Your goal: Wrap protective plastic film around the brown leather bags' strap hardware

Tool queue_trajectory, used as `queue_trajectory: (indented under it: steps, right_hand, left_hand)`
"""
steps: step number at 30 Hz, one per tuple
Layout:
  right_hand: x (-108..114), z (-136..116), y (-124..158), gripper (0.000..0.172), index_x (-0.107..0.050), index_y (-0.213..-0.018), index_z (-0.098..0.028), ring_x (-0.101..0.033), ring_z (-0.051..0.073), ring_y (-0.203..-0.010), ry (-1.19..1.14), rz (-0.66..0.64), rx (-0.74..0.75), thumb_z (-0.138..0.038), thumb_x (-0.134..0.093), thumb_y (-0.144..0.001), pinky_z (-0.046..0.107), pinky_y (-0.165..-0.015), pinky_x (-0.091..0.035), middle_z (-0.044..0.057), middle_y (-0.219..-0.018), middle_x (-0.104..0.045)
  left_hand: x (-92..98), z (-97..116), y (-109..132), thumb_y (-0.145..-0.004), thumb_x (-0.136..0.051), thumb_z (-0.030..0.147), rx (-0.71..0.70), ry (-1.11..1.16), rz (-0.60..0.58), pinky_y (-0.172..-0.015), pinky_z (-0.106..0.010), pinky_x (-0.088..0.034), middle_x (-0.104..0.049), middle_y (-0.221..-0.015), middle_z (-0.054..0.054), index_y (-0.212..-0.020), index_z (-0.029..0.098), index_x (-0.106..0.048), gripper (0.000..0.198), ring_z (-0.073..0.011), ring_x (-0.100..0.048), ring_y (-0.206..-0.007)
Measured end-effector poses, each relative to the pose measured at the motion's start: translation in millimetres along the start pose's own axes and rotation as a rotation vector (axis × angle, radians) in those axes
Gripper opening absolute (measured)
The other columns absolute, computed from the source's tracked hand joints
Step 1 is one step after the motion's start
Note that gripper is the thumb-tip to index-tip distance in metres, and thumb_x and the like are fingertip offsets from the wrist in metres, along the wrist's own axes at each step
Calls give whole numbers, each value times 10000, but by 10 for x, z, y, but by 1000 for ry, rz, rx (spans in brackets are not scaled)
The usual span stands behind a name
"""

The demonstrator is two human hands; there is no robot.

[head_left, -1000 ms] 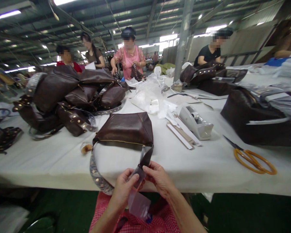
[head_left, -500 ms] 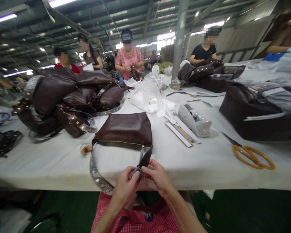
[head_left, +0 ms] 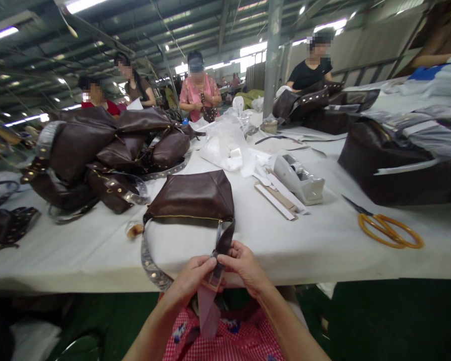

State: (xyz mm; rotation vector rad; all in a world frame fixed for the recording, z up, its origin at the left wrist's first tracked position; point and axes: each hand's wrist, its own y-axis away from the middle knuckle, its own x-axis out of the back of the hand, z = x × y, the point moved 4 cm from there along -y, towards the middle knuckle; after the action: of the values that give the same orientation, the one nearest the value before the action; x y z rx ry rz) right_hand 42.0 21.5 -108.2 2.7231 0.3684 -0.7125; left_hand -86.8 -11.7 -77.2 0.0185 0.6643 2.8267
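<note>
A dark brown leather bag (head_left: 193,196) lies flat on the white table (head_left: 97,250) in front of me. Its studded strap (head_left: 150,263) loops over the table's near edge. My left hand (head_left: 190,281) and my right hand (head_left: 244,268) meet at the strap's right end (head_left: 221,245), fingers pinched around it. A strip of clear plastic film (head_left: 208,306) hangs down from between my hands over my red checked apron (head_left: 229,341).
A heap of brown bags (head_left: 97,150) sits to the left, more bags (head_left: 391,160) to the right. A tape dispenser (head_left: 298,178), card strips (head_left: 276,198) and orange-handled scissors (head_left: 387,230) lie right of the bag. Several people work at the far side.
My hands have risen slightly along the strap end and closed tighter together. The plastic film now hangs as a narrower, more folded strip.
</note>
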Motion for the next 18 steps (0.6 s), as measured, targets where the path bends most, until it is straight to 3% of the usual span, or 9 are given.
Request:
queue_trajectory:
  steps: [3, 5, 13, 18]
  right_hand:
    - [1, -15, 5, 485, -612, -861, -172, -622, 160, -624, -18, 11, -6, -396, -862, -511, 254, -550, -455, 15, -728, -701]
    - [2, -22, 8, 481, -606, -842, -170, -624, 158, -615, -21, 14, -15, -405, -861, -509, 252, -547, -454, 18, -721, -706]
    - [18, -21, -14, 451, -600, -802, -163, -580, 123, -573, 36, 50, -3, -424, -843, -526, 223, -510, -404, 4, -672, -685]
    - [18, -32, -21, 426, -604, -772, -167, -563, 125, -569, 47, 88, 15, -414, -837, -513, 232, -523, -402, -8, -633, -661]
  left_hand:
    - [-7, 28, 107, -727, -705, 439, -90, 1, -84, -752, -297, -479, -721, -889, -59, -1016, 148, -685, 410, -195, -646, -773]
    - [38, -3, 194, -721, -720, 369, -111, -23, -71, -789, -284, -460, -717, -951, -54, -1035, 163, -685, 377, -193, -633, -836]
    - [168, -207, 328, -715, -706, 439, -64, -61, 102, -609, -232, -401, -654, -680, -13, -757, 139, -693, 303, -133, -543, -618]
    - [84, -162, 320, -736, -708, 409, -99, -49, 88, -650, -223, -419, -688, -776, -19, -896, 150, -685, 305, -135, -571, -683]
